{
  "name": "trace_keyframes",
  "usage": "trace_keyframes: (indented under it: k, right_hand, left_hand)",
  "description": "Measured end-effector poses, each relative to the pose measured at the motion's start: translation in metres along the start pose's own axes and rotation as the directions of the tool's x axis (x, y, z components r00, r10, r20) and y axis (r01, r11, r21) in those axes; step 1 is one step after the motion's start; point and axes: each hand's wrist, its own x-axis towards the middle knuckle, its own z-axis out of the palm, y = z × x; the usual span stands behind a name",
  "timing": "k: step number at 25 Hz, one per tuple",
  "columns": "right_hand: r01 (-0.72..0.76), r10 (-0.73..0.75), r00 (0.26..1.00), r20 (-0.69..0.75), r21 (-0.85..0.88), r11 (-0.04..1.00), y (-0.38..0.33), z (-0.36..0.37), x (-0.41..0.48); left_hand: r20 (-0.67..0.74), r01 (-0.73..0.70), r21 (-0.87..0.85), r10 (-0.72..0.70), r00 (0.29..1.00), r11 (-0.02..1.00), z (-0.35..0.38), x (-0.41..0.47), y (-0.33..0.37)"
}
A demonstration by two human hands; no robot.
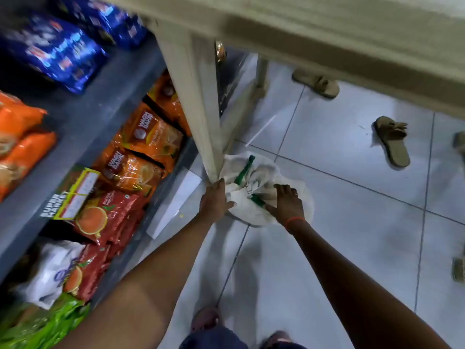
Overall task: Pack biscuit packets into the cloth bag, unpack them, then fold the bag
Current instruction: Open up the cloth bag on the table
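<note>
We are bent over the pale grey tiled floor (339, 152), both arms reaching down to a crumpled off-white cloth bag with green handles (254, 172) that lies on the tiles right against the foot of a cream-painted post (198, 117). Our left hand (214, 201) rests on the bag's near-left edge, fingers together and pointing toward the post, thumb spread out across the cloth. Our right hand (286, 204), with a red thread at the wrist, lies palm-down on the right side, fingers loosely splayed; we cannot tell whether either hand has actually gathered fabric or is only pressing on it.

The bag looks bunched and uneven, not flattened into any neat fold. No biscuit packets show on the floor near it, and the frame is too blurred to say whether any sit inside, though it seems fairly slack. The packets we see, such as the orange foil packs (148, 137), are on the grey shelves (83, 122) to our left.

By our reading, folding is at most just starting: smoothing, squaring and folding all remain.
</note>
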Motion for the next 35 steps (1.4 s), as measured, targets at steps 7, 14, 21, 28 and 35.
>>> trace_keyframes:
  k: [7, 14, 21, 28, 35]
  right_hand:
    - [-0.02, 0.025, 0.978, 0.209, -0.026, 0.999, -0.012, 0.065, 0.062]
    - [-0.04, 0.042, 0.999, 0.0, 0.333, 0.942, -0.034, 0.022, 0.029]
    - [-0.139, 0.159, 0.987, -0.008, 0.441, 0.887, -0.067, -0.096, -0.06]
    - [-0.126, 0.092, 0.989, 0.116, 0.335, 0.934, -0.129, -0.257, -0.218]
    - [0.048, -0.09, 0.977, 0.191, 0.217, 0.975, -0.182, -0.436, -0.328]
  left_hand:
    - [0.146, -0.013, 0.172, -0.012, 0.989, 0.985, 0.045, 0.064, -0.006]
    - [0.044, -0.126, -0.004, 0.126, 0.991, 0.992, 0.001, 0.033, 0.021]
    - [-0.101, -0.234, 0.026, 0.235, 0.967, 0.972, -0.11, -0.062, 0.112]
    - [-0.069, -0.193, 0.131, 0.203, 0.977, 0.973, -0.259, -0.226, 0.192]
    - [-0.284, -0.252, 0.182, 0.296, 0.912, 0.951, -0.404, -0.346, 0.262]
